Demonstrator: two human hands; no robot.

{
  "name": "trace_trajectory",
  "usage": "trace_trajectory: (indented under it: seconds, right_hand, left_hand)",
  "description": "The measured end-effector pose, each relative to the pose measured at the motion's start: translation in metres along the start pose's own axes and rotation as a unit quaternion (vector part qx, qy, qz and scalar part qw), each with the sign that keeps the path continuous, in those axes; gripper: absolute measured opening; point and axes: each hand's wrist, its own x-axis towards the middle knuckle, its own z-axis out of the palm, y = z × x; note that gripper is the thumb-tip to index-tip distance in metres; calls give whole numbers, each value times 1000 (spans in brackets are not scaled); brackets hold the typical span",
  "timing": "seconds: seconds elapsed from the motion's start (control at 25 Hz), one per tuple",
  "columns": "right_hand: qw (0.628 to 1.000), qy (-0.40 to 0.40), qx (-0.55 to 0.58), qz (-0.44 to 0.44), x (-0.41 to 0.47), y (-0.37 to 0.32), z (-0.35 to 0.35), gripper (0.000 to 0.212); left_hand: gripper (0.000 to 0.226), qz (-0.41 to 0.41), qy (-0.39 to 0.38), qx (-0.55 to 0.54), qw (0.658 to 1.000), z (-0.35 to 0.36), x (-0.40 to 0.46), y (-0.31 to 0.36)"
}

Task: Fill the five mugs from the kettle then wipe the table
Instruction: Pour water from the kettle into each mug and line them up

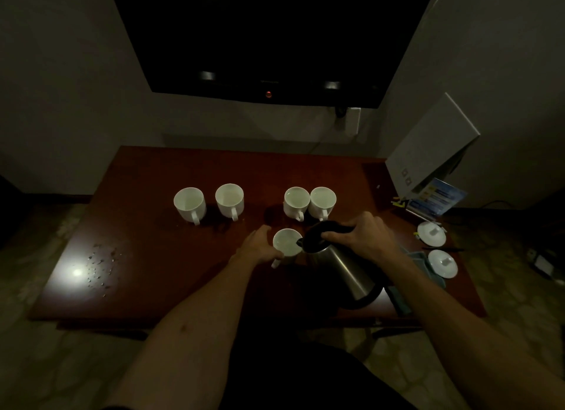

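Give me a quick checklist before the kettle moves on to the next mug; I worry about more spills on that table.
1. Right hand grips the kettle by its black handle: ok.
2. Spout sits over the near mug, not beyond its rim: ok.
3. Left hand steadies that mug at its side: ok.
4. Near mug's water level: cannot tell; too dim.
5. The two left mugs stand upright with open space around them: ok.
6. Table dry: not ok; droplets lie near the left edge.
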Motion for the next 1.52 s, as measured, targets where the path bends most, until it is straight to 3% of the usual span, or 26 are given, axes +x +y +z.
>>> trace_trajectory:
  seconds: [1.52]
  right_hand:
    - [999,-24,12,22,4,-10,-3,41]
  left_hand:
    - [101,-19,-3,-31,999,1,6,-5]
